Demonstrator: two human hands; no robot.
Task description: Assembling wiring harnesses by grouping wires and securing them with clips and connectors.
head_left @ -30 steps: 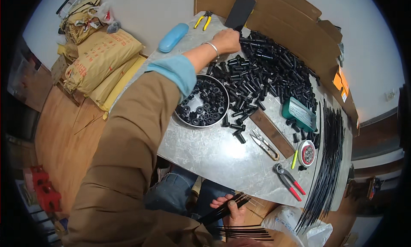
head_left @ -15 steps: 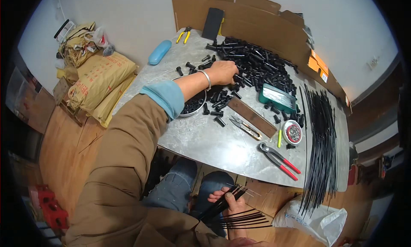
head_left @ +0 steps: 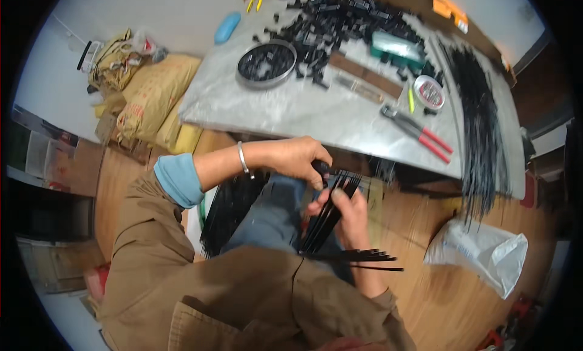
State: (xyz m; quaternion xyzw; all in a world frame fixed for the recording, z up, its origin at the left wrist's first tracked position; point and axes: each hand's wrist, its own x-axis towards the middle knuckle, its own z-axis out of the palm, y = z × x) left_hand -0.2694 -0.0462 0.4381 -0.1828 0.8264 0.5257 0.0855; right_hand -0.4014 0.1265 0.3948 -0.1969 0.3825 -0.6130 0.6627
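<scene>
Black strips (head_left: 328, 214) fan from right hand (head_left: 349, 214), left hand (head_left: 300, 159) touching their tips.

**What you cannot make out**

Your left hand (head_left: 300, 159) closes over a small black piece, hiding its shape. Your right hand (head_left: 346, 214) covers the middle of the black strips (head_left: 331, 208), so you cannot count them. The heap of black parts (head_left: 346, 17) runs off the top edge, each piece too small to tell apart. The desk (head_left: 303, 111) hides the floor beneath it.
</scene>
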